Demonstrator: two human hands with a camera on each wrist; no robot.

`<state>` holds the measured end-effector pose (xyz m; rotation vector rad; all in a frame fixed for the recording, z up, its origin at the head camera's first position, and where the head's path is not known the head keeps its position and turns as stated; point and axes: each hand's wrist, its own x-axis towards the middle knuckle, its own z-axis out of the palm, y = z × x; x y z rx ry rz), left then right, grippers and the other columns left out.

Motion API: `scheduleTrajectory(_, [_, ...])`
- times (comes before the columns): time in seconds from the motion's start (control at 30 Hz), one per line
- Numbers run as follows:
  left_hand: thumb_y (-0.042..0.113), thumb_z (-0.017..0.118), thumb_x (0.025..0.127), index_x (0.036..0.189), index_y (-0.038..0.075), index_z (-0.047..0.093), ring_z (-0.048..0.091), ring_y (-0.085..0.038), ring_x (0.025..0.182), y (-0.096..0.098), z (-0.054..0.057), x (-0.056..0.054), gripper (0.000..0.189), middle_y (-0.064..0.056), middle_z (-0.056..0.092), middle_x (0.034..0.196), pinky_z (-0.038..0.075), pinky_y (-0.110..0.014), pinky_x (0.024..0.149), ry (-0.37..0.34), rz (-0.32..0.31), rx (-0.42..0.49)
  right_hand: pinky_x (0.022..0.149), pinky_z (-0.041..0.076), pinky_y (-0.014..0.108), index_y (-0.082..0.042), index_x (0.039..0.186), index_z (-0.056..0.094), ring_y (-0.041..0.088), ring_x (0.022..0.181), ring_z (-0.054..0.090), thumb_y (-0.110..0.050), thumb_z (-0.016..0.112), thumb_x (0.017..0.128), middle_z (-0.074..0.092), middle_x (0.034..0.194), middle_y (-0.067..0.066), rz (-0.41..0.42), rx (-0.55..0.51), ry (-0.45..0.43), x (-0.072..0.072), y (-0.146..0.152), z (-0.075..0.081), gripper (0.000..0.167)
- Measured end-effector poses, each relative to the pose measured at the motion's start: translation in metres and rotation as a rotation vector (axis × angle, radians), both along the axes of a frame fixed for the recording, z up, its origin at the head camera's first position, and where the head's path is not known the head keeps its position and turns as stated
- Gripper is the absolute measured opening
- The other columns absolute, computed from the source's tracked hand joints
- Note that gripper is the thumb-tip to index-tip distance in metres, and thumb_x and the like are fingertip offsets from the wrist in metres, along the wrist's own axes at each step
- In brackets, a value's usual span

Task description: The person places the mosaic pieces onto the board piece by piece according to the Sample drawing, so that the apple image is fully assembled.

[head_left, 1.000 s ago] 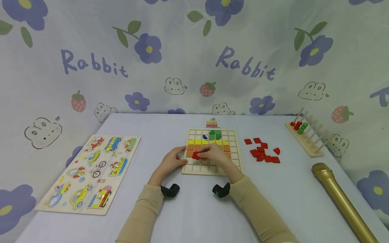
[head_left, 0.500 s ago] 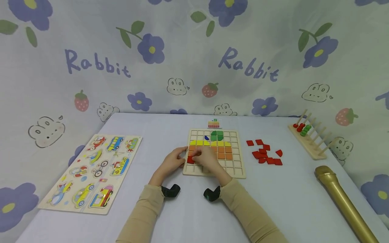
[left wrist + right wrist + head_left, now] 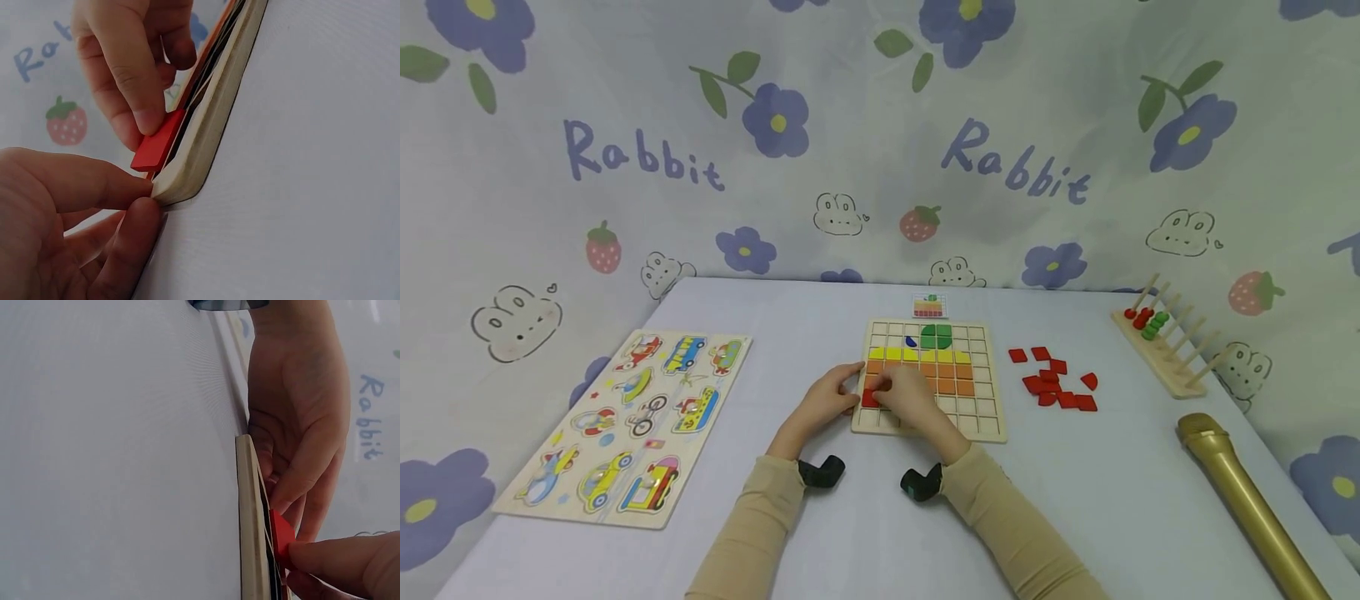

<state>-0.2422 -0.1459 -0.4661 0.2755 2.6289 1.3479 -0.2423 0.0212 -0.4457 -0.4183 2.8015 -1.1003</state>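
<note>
A square wooden grid board (image 3: 988, 408) lies mid-table, holding green pieces (image 3: 936, 337), a small blue piece (image 3: 912, 342), a yellow row (image 3: 917, 355) and orange squares (image 3: 955, 387). My left hand (image 3: 826, 402) grips the board's left edge between thumb and finger, as the left wrist view also shows. With thumb and fingers, my right hand (image 3: 912, 400) pinches a red square tile (image 3: 157, 145) at the leftmost column, just below the orange squares. In the left wrist view the tile stands slightly proud of the board. My right hand covers part of that row.
Several loose red pieces (image 3: 1048, 382) lie right of the board. A small picture card (image 3: 929, 306) sits behind it. A vehicle peg puzzle (image 3: 625, 425) is at the left. A bead-and-peg counting rack (image 3: 1168, 358) and a gold microphone (image 3: 1240, 492) are at the right.
My right hand has moved left and nearer, bringing the red tile to the leftmost column below the orange squares. The left hand stays at the board's edge.
</note>
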Motion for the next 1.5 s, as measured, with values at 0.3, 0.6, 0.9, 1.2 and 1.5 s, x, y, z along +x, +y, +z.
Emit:
scheduleTrajectory(0.3, [-0.001,0.059,0.078,0.138,0.007,0.044,0.052,-0.011,0.057,0.0,0.0,0.0,0.062,-0.013,0.049,0.129,0.044,-0.025,0.056,-0.003,-0.008,0.026,0.061,0.041,0.025,-0.012,0.082,0.069,0.012,0.069,0.051,-0.016,0.072,0.08,0.059,0.074,-0.003,-0.018,0.053,0.055,0.0,0.002,0.0,0.005])
scheduleTrajectory(0.6, [0.003,0.059,0.081,0.139,0.009,0.042,0.052,-0.012,0.06,-0.003,-0.003,0.002,0.061,-0.011,0.048,0.13,0.044,-0.026,0.058,-0.037,0.009,0.027,0.06,0.04,0.028,-0.008,0.1,0.068,0.02,0.075,0.052,-0.017,0.069,0.082,0.063,0.089,0.006,-0.126,-0.089,0.069,-0.017,0.074,0.024,0.02])
scheduleTrajectory(0.9, [0.002,0.059,0.081,0.139,0.008,0.042,0.052,-0.012,0.062,-0.009,-0.003,0.003,0.061,-0.011,0.047,0.131,0.046,-0.026,0.06,-0.034,0.025,0.027,0.079,0.042,0.035,-0.007,0.124,0.057,0.03,0.102,0.047,-0.021,0.065,0.086,0.053,0.118,0.017,-0.264,-0.148,-0.169,-0.021,0.213,0.016,0.042])
scheduleTrajectory(1.2, [0.003,0.059,0.082,0.139,0.007,0.043,0.053,-0.012,0.061,-0.007,-0.004,0.005,0.059,-0.012,0.049,0.127,0.046,-0.026,0.059,-0.035,0.014,0.041,0.089,0.038,0.046,-0.002,0.132,0.049,0.035,0.108,0.041,-0.021,0.066,0.085,0.046,0.122,0.023,-0.265,-0.08,-0.299,-0.013,0.252,0.001,0.054])
scheduleTrajectory(1.5, [0.005,0.06,0.083,0.139,0.01,0.043,0.052,-0.012,0.06,0.0,-0.001,0.001,0.059,-0.01,0.048,0.13,0.044,-0.026,0.059,-0.029,0.007,0.028,0.084,0.041,0.043,0.0,0.113,0.06,0.036,0.107,0.043,-0.018,0.064,0.086,0.051,0.121,0.024,-0.313,-0.03,-0.274,-0.012,0.254,-0.003,0.033])
